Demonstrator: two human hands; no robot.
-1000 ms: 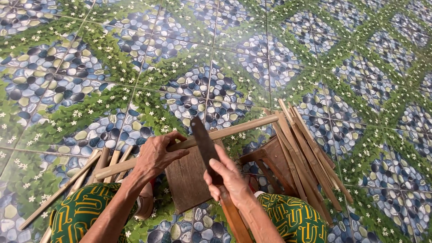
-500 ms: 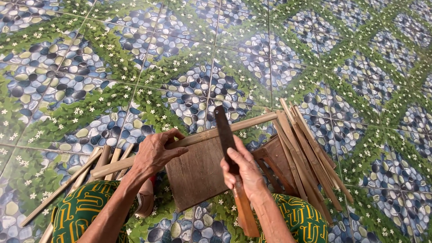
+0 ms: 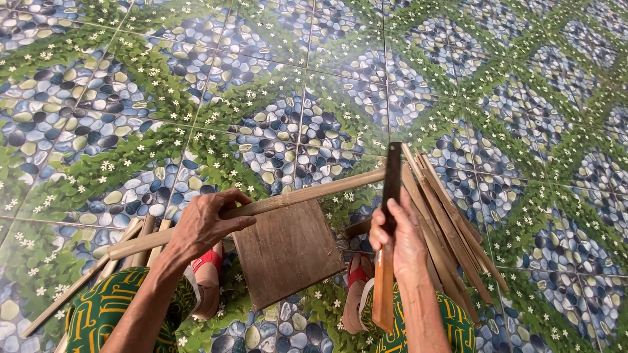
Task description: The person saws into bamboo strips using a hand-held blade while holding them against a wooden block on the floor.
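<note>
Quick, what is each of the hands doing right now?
Left hand: closed around the long bamboo stick, holding it across the wooden block.
Right hand: closed on the knife, blade raised upright.

the person wears green cloth (image 3: 108, 307) printed with yellow-orange looping lines, covering both knees. both forearms are bare, with no sleeves, watch or rings showing. the left foot (image 3: 208, 278) and right foot (image 3: 356, 291) sit in red-strapped sandals with pale soles.
</note>
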